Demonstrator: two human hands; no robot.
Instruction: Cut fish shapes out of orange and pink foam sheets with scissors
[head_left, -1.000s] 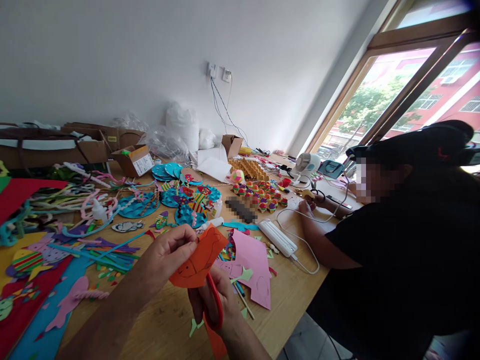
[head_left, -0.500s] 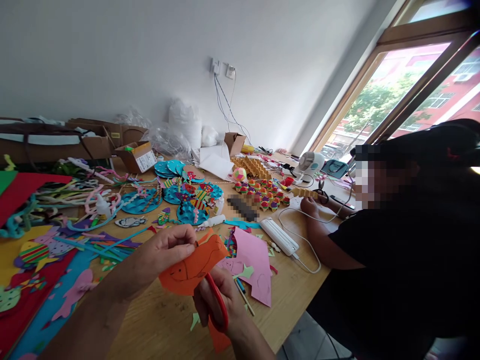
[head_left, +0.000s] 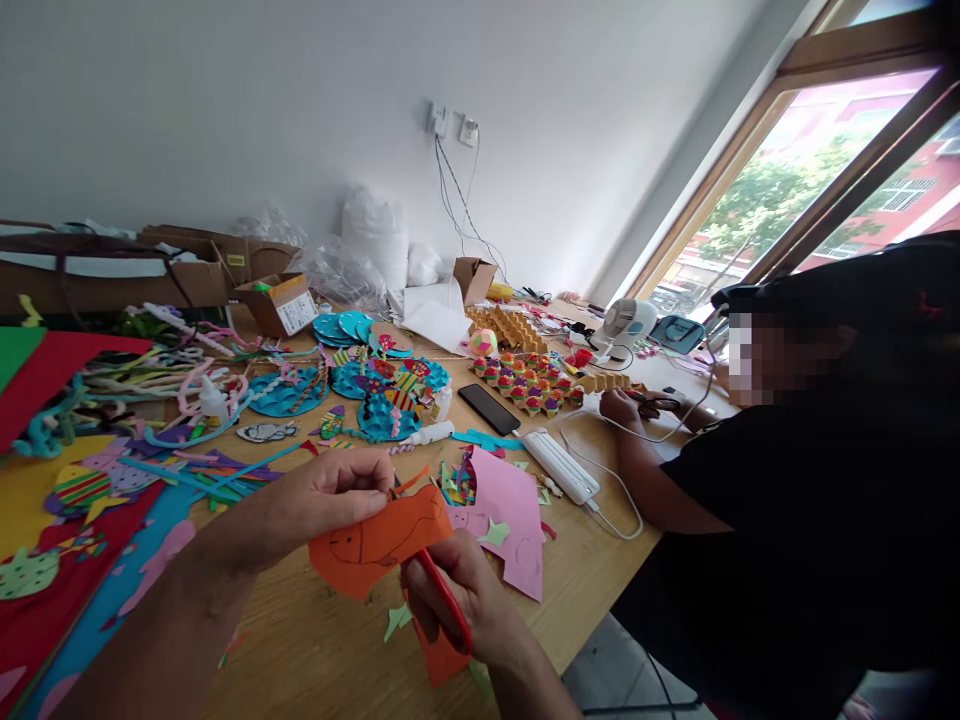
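Observation:
My left hand (head_left: 337, 495) pinches the upper edge of a piece of orange paper (head_left: 390, 540) between thumb and fingers. A fish outline is drawn on it in dark line. My right hand (head_left: 461, 590) is closed round the red handles of a pair of scissors (head_left: 450, 605) just below the paper's right part. Their blades are hidden behind the paper. Another strip of orange paper (head_left: 444, 655) hangs or lies beneath my right hand; I cannot tell which. Pink paper (head_left: 510, 520) with drawn outlines lies on the table to the right, a green paper star (head_left: 495, 532) on it.
A white power strip (head_left: 559, 465) with a cable and a black phone (head_left: 487, 410) lie ahead. Blue decorated discs (head_left: 289, 390), pipe cleaners (head_left: 127, 375) and coloured paper (head_left: 90, 590) cover the left. At right a person in black (head_left: 810, 480) holds dark scissors (head_left: 652, 404) near an egg carton piece.
The view has shifted slightly. The orange paper has tilted a little, its left end lower, and my right hand with the scissors has moved slightly right.

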